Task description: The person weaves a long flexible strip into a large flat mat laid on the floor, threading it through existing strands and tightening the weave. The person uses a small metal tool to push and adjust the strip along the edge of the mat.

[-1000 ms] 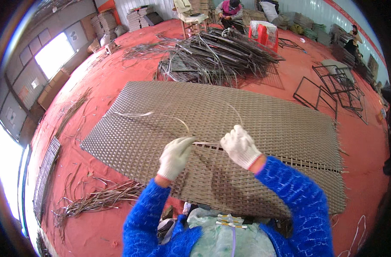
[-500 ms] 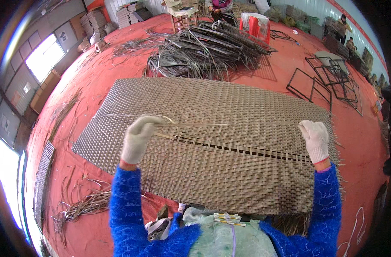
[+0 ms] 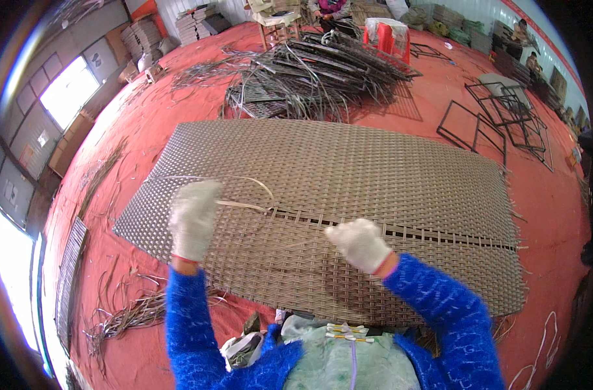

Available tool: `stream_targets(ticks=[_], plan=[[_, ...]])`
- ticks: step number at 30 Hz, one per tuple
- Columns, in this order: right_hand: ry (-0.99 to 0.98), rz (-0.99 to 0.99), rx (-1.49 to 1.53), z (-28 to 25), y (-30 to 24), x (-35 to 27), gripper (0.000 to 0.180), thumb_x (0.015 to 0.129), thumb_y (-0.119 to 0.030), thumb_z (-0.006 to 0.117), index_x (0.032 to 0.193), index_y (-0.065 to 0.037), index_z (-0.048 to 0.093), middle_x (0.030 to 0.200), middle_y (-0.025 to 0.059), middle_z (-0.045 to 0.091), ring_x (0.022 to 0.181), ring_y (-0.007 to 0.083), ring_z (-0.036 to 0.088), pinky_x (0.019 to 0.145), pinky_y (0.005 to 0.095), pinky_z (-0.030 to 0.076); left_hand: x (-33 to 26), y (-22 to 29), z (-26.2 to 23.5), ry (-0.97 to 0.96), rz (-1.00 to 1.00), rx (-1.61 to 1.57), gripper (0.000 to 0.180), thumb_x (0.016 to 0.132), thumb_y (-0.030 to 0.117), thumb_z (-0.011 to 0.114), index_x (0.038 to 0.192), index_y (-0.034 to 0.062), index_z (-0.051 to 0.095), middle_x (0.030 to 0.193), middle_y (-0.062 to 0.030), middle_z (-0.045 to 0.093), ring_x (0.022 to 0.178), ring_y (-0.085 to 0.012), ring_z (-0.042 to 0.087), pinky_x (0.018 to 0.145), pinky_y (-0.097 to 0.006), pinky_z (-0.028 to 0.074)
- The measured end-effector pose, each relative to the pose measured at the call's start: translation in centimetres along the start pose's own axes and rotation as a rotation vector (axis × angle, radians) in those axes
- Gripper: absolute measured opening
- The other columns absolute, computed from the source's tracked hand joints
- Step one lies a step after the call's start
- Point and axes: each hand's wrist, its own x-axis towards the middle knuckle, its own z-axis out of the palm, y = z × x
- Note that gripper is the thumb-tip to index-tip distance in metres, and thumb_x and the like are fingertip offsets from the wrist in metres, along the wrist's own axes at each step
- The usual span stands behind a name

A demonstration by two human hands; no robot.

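From the head camera I see a large woven rattan panel [image 3: 348,188] lying flat on the red floor [image 3: 147,136], and I place everything else by it. My left hand [image 3: 193,218], in a white work glove, is raised over the panel's near left part; its fingers are curled together, and a pale weaving strip [image 3: 244,195] loops out from it across the weave, though blur keeps me from telling whether they pinch it. My right hand [image 3: 360,244], gloved too, is bunched in a loose fist above the panel's near middle, just this side of an open gap row in the weave. Beyond the panel's far edge lies a heap of loose rattan strips [image 3: 309,71]. Off its far right corner stand black metal frames [image 3: 498,123].
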Motion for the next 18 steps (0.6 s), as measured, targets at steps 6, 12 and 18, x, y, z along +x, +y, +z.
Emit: stream_targets(ticks=[6, 12, 18], plan=[[0.149, -0.045, -0.153, 1.8, -3.2, 4.4, 0.011, 0.080, -0.014, 0.056, 0.091, -0.013, 0.054, 0.071, -0.0003, 0.056, 0.065, 0.0182, 0.060, 0.061, 0.0346, 0.045, -2.7, 9.6, 4.0, -0.598, -0.430, -0.381, 0.022, 0.092, 0.027, 0.057, 0.104, 0.0117, 0.066, 0.089, -0.0145, 0.068, 0.084, -0.0323, 0.066, 0.073, -0.040, 0.051], [0.016, 0.146, -0.257, 3.2, 1.9, 1.6, 0.005, 0.079, -0.015, 0.056, 0.082, -0.012, 0.053, 0.071, 0.0035, 0.058, 0.064, 0.0216, 0.060, 0.057, 0.0365, 0.049, -3.4, 2.8, 2.5, -0.757, -0.583, -0.025, 0.020, 0.090, 0.027, 0.057, 0.096, 0.0100, 0.067, 0.091, -0.0139, 0.068, 0.086, -0.0336, 0.065, 0.076, -0.042, 0.050], [0.053, 0.031, -0.157, 4.8, -2.9, 4.2, 0.008, 0.079, -0.015, 0.057, 0.085, -0.010, 0.054, 0.071, 0.0031, 0.060, 0.064, 0.0206, 0.063, 0.055, 0.0361, 0.049, -4.5, 6.2, 7.0, -0.488, -0.383, -0.420, 0.022, 0.091, 0.022, 0.055, 0.103, 0.0084, 0.067, 0.095, -0.0141, 0.068, 0.089, -0.0327, 0.065, 0.079, -0.039, 0.050]])
